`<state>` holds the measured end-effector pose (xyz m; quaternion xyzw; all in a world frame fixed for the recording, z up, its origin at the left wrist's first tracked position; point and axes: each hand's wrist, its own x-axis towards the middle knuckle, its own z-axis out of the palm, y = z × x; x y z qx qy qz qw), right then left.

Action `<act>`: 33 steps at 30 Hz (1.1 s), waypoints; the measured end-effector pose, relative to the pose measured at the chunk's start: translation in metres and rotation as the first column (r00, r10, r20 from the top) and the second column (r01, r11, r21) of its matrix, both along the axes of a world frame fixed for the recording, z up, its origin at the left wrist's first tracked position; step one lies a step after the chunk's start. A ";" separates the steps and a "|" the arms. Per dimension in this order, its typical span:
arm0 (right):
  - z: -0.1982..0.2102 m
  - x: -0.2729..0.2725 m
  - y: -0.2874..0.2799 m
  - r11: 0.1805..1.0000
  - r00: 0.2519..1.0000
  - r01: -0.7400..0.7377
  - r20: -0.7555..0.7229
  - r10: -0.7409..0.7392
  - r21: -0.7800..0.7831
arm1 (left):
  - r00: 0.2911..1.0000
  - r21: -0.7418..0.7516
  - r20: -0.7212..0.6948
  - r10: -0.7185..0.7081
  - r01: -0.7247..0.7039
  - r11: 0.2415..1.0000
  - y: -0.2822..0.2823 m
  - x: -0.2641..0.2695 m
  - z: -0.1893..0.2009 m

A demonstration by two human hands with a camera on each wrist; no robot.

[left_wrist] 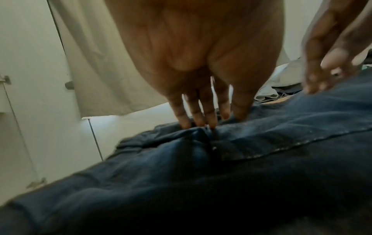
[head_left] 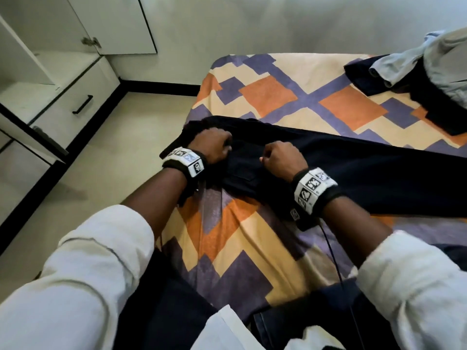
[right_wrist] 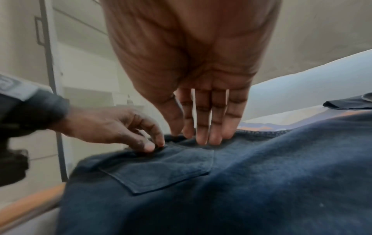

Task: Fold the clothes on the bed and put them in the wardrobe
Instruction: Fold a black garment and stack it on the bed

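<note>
The dark trousers (head_left: 328,168) are lying across the middle of the head view, on the patterned bed (head_left: 265,97), with the waist end at the left edge of the mattress and the legs running to the right side of the frame. The left hand (head_left: 212,145) is pinching the waist fabric between thumb and curled fingers; in the right wrist view this pinch is showing clearly just above the patch pocket (right_wrist: 161,168). The right hand (head_left: 280,157) is standing just beside it; its fingers look curled from above, but in its own wrist view the fingertips (right_wrist: 203,136) are pressing rather straight into the cloth, so I am judging it is pressing, not clamping.

What is risky here: the waist end is hanging partly over the bed edge, in the centre-left of the head view. If the person is pulling toward the left, the heavy cloth is likely sliding down to the floor (head_left: 106,173). Also the two hands are holding close together, so the long legs are staying uncontrolled and the fold may be coming out crooked.

For room, the bed is offering open sheet in the lower middle and the upper middle. The pile of other clothes (head_left: 429,66) is occupying the upper right corner. The wardrobe (head_left: 50,84), with its door open, is standing at the upper left, near the bed, across a strip of floor.
</note>
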<state>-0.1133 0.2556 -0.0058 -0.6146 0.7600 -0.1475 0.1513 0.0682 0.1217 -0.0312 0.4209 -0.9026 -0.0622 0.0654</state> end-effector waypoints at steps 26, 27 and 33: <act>0.017 -0.121 0.046 0.748 0.926 -0.075 -0.233 0.298 0.659 | 0.966 0.193 0.238 0.102 -0.150 0.970 0.007 -0.049 -0.027; 0.022 -0.123 0.056 0.717 0.904 -0.061 -0.266 0.334 0.694 | 0.960 0.168 0.266 0.086 -0.134 0.977 0.015 -0.056 -0.023; 0.043 -0.142 0.090 0.710 0.821 -0.026 -0.390 0.416 0.703 | 0.946 0.134 0.298 -0.128 0.092 0.987 0.070 -0.112 -0.013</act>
